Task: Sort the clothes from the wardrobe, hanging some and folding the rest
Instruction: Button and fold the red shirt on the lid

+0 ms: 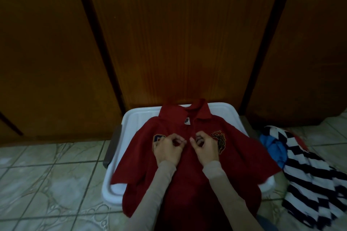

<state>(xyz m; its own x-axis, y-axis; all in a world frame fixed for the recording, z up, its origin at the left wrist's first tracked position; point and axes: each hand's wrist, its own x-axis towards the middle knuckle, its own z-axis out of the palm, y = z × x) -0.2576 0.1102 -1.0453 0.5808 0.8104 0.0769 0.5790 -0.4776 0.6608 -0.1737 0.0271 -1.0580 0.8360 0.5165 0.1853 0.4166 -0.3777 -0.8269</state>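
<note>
A red polo shirt (pixel 187 170) lies face up, spread over a white plastic tub (pixel 139 118) on the tiled floor (pixel 47 184), its collar toward the brown wardrobe doors (pixel 178 33). Both my hands rest on its chest, close together at the button strip. My left hand (pixel 167 149) has its fingers curled, thumb and forefinger pinching the cloth at the strip's edge, just beside a navy patch. My right hand (pixel 205 148) curls the same way and pinches the other edge, next to the stitched gold emblem (pixel 219 141). The fingertips of the two hands nearly touch. To my right, on the floor, lies a heap with a black-and-white striped garment (pixel 309 184) and something blue (pixel 276 148).
</note>
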